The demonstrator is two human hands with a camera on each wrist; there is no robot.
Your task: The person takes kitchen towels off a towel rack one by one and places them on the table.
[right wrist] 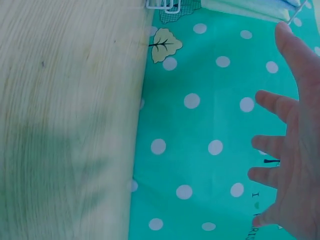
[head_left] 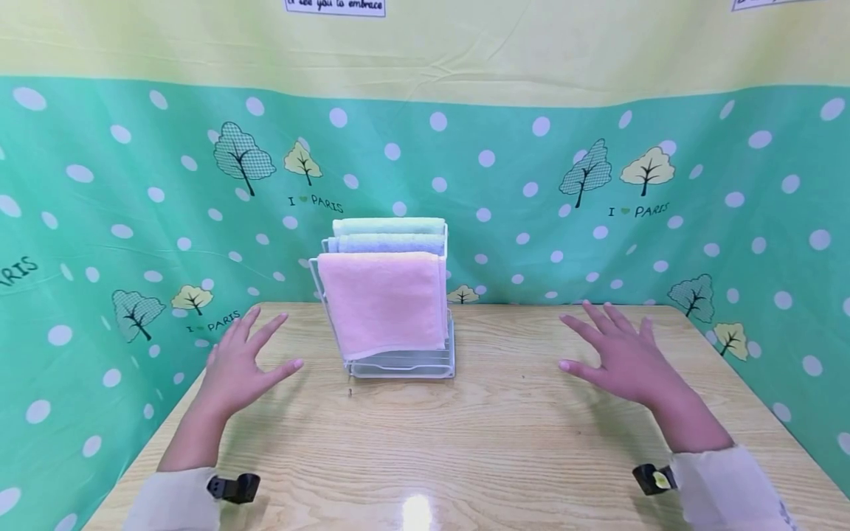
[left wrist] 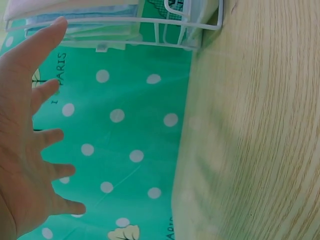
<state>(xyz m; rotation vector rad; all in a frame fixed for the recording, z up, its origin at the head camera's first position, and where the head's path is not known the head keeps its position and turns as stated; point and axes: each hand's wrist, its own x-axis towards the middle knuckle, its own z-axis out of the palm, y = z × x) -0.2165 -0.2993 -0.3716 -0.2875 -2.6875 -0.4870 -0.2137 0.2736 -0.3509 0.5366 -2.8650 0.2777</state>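
Observation:
A white wire rack (head_left: 401, 372) stands on the wooden table, left of the middle. Over its front bar hangs a pink towel (head_left: 385, 304); behind it are a blue towel (head_left: 392, 243) and a pale green towel (head_left: 392, 225), mostly hidden. My left hand (head_left: 239, 361) hovers to the left of the rack, fingers spread, holding nothing. On the other side, farther from the rack, my right hand (head_left: 620, 358) is likewise spread in the air and holds nothing. In the left wrist view the rack's wire frame (left wrist: 145, 21) appears beyond the thumb.
The light wooden table (head_left: 505, 442) reaches back to a green dotted cloth (head_left: 505, 184) that hangs behind it and along both sides. Each sleeve cuff carries a black strap device, one at the left wrist (head_left: 234, 487) and one at the right (head_left: 654, 479).

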